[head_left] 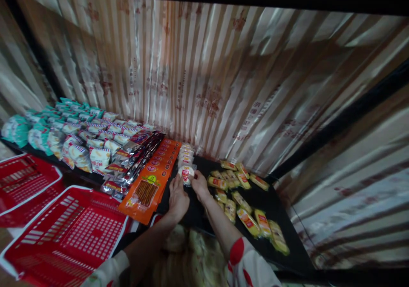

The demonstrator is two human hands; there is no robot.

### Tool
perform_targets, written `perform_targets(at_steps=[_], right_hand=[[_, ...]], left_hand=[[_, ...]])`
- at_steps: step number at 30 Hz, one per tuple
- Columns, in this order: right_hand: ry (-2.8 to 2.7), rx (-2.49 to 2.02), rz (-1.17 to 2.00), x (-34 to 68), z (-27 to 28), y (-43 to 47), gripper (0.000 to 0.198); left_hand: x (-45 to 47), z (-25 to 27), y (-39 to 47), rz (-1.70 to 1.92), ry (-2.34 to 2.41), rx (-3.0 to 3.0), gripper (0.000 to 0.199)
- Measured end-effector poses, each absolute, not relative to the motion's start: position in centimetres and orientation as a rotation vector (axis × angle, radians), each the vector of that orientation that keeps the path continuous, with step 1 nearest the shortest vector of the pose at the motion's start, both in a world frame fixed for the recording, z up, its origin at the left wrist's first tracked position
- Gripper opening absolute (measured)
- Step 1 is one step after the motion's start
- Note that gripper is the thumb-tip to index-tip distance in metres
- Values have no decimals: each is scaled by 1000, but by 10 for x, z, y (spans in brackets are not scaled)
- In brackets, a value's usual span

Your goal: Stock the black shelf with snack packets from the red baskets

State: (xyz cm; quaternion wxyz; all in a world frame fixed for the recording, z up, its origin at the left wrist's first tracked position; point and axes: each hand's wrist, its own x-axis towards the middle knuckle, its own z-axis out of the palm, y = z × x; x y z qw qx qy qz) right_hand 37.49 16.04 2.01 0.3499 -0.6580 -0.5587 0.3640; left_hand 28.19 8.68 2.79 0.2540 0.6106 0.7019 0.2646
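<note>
A round white snack packet (186, 174) with red print is at the near end of a row of similar white packets (185, 153) on the black shelf (200, 165). My left hand (179, 198) has its fingers together against the packet's left and near side. My right hand (200, 185) pinches its right edge with thumb and fingers. Just left of the row lie overlapping flat orange snack packs (153, 182). Yellow wrapped snack packets (249, 222) are scattered to the right of my right hand.
Dark silver-and-red packs (140, 150), white striped bags (100, 157) and teal bags (15, 129) fill the left of the shelf. Red baskets (72, 231) stand at the lower left. A pale striped sheet (204, 74) hangs behind, with a dark post (345, 116) at right.
</note>
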Motion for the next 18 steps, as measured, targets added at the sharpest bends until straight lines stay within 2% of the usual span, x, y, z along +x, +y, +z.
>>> perform_targets(at_steps=[11,18], right_hand=[[-1492,-1945,728,363,9,189,25],[-1476,-1959,719,356,9,191,34]], left_hand=[[276,23,120,627,1879,1736,57],[272,23,131,622,1877,1738,56]])
